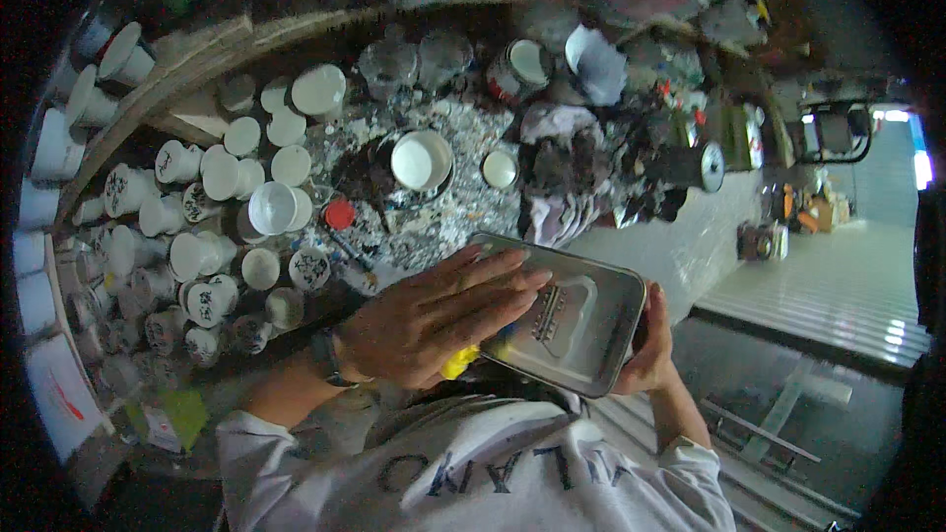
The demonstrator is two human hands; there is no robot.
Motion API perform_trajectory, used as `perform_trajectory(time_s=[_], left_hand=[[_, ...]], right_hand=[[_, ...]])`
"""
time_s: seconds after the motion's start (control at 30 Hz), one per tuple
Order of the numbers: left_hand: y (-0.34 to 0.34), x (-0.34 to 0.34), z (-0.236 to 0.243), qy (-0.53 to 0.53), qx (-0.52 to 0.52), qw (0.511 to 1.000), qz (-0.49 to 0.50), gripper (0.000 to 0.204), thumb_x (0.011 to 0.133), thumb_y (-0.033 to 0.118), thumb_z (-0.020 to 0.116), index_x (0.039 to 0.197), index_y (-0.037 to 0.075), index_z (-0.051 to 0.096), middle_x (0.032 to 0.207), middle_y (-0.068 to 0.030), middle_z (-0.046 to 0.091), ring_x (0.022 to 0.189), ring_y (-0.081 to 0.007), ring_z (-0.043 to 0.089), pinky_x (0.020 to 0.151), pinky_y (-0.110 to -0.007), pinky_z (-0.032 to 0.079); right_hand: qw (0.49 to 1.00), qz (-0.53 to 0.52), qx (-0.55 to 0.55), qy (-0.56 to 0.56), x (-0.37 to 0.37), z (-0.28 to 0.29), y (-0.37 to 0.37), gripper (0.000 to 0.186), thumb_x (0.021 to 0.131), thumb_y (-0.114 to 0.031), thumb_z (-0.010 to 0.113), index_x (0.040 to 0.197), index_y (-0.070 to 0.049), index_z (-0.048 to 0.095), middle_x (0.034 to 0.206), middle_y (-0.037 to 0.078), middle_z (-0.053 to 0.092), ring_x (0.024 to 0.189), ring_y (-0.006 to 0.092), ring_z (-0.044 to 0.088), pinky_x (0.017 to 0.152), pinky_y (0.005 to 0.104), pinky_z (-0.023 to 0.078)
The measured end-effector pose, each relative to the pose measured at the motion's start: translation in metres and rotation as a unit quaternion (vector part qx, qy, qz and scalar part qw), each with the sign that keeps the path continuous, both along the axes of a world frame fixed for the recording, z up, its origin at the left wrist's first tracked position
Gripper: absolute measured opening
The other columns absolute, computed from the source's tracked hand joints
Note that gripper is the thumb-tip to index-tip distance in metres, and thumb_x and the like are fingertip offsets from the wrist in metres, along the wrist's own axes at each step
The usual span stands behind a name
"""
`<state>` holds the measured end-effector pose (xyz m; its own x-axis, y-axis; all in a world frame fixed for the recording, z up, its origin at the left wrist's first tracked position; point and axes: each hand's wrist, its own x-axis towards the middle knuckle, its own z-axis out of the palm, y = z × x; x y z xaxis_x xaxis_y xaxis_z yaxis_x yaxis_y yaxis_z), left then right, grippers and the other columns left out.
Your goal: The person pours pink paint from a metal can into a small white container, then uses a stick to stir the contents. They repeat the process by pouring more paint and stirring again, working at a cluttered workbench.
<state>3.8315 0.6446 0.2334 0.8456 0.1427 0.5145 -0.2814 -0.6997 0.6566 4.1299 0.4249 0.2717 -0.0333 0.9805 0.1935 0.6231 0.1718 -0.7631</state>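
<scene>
A shallow rectangular metal tray (616,335) is tilted in front of my chest. A pale printed mark with dark strokes shows on its inner face. My right hand (647,347) grips the tray's right edge, fingers curled round the rim. Over the tray's left part lies my left hand (443,310), its fingers long and close together. A bright yellow thing (459,363) with a dark blue patch pokes out beneath this palm; its kind is hidden. The left thumb cannot be seen. A watch is on the left wrist.
Many white tubs (202,254), some marked in black, crowd the left. On the paint-spattered bench stand an open white pail (422,161), a small pale cup (500,169), a red lid (339,214) and crumpled rags (562,163). A dark cylinder (690,166) lies at right.
</scene>
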Motion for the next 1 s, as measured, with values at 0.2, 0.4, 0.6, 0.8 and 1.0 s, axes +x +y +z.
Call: perform_trajectory(time_s=[0.2, 0.4, 0.6, 0.8, 1.0], left_hand=[[-0.027, -0.01, -0.019, -0.145, 0.019, 0.95, 0.275, 0.078, 0.095, 0.034, 0.065, 0.157, -0.003, 0.037, 0.155, -0.0277, 0.049, 0.136, -0.0481, 0.052, 0.116, -0.062, 0.036], [-0.146, -0.04, -0.106, 0.129, -0.245, 0.902, 0.331, 0.054, 0.093, 0.015, 0.062, 0.146, 0.003, 0.055, 0.148, -0.0208, 0.058, 0.136, -0.0324, 0.056, 0.117, -0.046, 0.041], [-0.145, -0.062, -0.119, 0.103, -0.252, 0.816, 0.51, 0.047, 0.087, 0.01, 0.066, 0.134, 0.0, 0.064, 0.132, -0.0192, 0.069, 0.123, -0.0383, 0.065, 0.11, -0.047, 0.047], [-0.029, -0.088, -0.019, 0.052, 0.049, 0.88, 0.47, 0.054, 0.094, 0.013, 0.07, 0.143, -0.007, 0.057, 0.143, -0.0249, 0.061, 0.132, -0.0387, 0.06, 0.112, -0.046, 0.047], [0.067, 0.0, 0.029, -0.046, 0.293, 0.936, 0.191, 0.038, 0.099, 0.026, 0.06, 0.132, 0.007, 0.064, 0.119, -0.0147, 0.066, 0.112, -0.0301, 0.066, 0.096, -0.042, 0.054]], right_hand=[[0.982, -0.17, 0.078, 0.013, 0.029, 0.02, 0.038, 0.135, 0.059, -0.026, 0.102, 0.162, -0.002, 0.017, 0.15, 0.02, 0.048, 0.133, 0.0345, 0.053, 0.116, 0.05, 0.041], [0.928, -0.265, 0.26, 0.006, 0.092, 0.008, 0.137, 0.112, 0.066, -0.019, 0.099, 0.157, -0.015, 0.035, 0.157, 0.018, 0.047, 0.136, 0.029, 0.052, 0.121, 0.0522, 0.038], [0.943, -0.228, 0.239, -0.05, 0.126, 0.021, 0.157, 0.108, 0.066, -0.043, 0.097, 0.155, -0.018, 0.041, 0.155, 0.01, 0.05, 0.137, 0.0298, 0.051, 0.12, 0.0577, 0.034], [0.946, -0.142, 0.18, -0.229, 0.128, 0.025, 0.103, 0.103, 0.064, -0.038, 0.097, 0.149, -0.012, 0.045, 0.145, 0.013, 0.055, 0.13, 0.0302, 0.055, 0.113, 0.0527, 0.042], [0.974, -0.08, 0.109, -0.184, 0.085, 0.02, 0.061, 0.114, 0.061, -0.034, 0.097, 0.154, -0.006, 0.036, 0.151, 0.016, 0.05, 0.135, 0.0312, 0.052, 0.116, 0.0512, 0.039]])
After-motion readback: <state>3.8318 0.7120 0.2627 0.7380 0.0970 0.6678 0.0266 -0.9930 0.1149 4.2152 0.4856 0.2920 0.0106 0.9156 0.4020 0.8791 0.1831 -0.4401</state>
